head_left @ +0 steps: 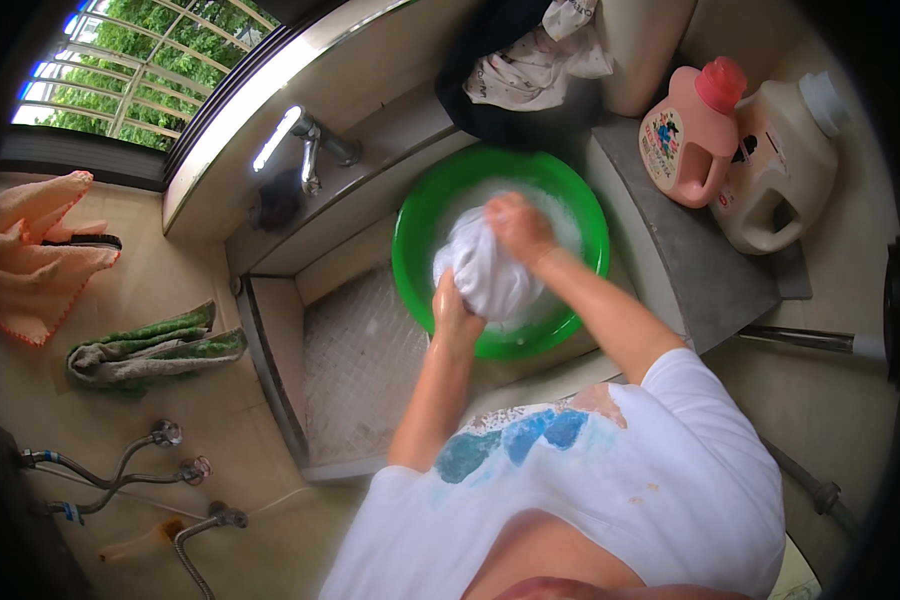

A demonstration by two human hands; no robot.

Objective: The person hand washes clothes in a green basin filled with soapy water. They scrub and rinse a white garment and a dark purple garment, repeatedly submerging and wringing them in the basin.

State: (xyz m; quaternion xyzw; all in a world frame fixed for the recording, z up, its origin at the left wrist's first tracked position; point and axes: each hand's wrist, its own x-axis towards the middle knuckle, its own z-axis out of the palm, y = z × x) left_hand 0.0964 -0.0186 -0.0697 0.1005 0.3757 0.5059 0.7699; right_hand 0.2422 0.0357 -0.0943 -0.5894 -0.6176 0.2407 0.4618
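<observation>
A bunched white cloth (487, 266), wet and folded on itself, is between my two hands over a green plastic basin (412, 300). Whitish, sudsy water (570, 229) fills the basin. My left hand (454, 307) grips the near left side of the cloth, its thumb on top and its fingers hidden beneath. At the cloth's far right side, my right hand (521, 229) is closed on the fabric and slightly blurred. The basin stands in a tiled sink (367, 352), at its right end.
A metal faucet (311, 154) juts out behind the sink. Pink (690, 135) and beige (787, 165) detergent bottles stand on the grey ledge (667, 217) at right. Printed fabric lies in a dark container (457, 82) behind the basin. A green-and-grey cloth (157, 349) hangs at left.
</observation>
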